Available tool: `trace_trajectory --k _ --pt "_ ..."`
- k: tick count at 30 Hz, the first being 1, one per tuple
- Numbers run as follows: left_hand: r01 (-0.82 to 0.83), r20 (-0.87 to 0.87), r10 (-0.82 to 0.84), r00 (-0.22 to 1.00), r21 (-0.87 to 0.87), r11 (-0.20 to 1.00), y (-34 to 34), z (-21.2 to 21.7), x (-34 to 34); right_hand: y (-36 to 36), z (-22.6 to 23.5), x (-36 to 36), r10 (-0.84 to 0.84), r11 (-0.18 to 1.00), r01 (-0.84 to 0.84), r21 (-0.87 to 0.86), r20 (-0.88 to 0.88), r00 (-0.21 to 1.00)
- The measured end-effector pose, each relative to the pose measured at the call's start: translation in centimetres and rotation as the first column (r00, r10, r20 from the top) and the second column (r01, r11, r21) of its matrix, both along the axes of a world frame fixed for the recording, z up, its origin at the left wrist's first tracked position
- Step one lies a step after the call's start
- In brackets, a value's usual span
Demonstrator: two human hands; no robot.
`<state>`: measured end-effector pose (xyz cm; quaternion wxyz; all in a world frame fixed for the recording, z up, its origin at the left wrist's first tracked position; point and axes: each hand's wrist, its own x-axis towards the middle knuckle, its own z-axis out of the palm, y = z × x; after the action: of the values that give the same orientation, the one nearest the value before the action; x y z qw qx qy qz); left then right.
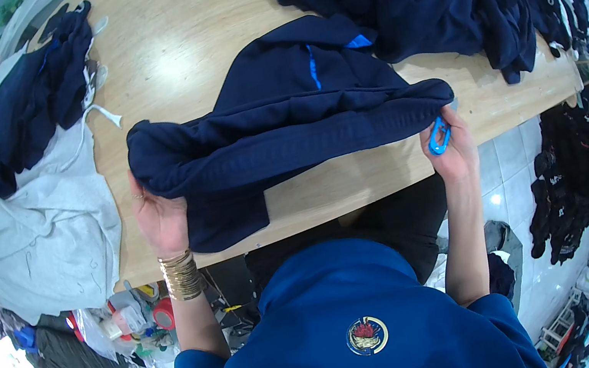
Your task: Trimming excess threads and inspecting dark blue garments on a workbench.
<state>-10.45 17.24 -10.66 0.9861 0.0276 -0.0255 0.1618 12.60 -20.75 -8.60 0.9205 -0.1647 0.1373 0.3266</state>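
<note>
A navy garment is stretched sideways between my two hands, its wide banded opening turned toward me. The rest of it lies on the table beyond, showing a bright blue strip. My left hand is closed on the left end of the band, with the fingers partly hidden behind the cloth. At the right end, my right hand grips the band's corner. That same hand also keeps hold of a small blue tool with a loop handle, which looks like thread snips.
A heap of navy garments covers the far right of the wooden table. On the left lie another navy garment and pale grey fabric draped over the edge. Dark clothes are piled beyond the table's right side.
</note>
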Motion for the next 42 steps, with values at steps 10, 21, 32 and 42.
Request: trace_trajectory --k 10,21,32,42 --pt "-0.033 -0.134 0.058 0.989 0.182 0.983 1.1 -2.0 -1.4 0.7 0.9 -1.0 -0.004 1.000 0.004 -0.001 0.055 0.998" --pt "0.008 -0.469 0.185 0.863 0.381 0.925 -4.3 1.5 0.5 2.0 2.5 -0.4 0.411 0.685 -0.049 -0.727 0.330 0.850" --pt "0.295 -0.315 0.565 0.762 0.947 0.130 -10.4 6.5 5.0 2.6 -0.3 0.8 0.712 0.114 0.853 -0.510 0.640 0.288" --pt "-0.244 0.217 -0.685 0.695 0.968 0.059 -19.8 18.9 6.7 17.5 4.1 -4.0 0.682 0.730 0.107 -0.675 0.709 -0.181"
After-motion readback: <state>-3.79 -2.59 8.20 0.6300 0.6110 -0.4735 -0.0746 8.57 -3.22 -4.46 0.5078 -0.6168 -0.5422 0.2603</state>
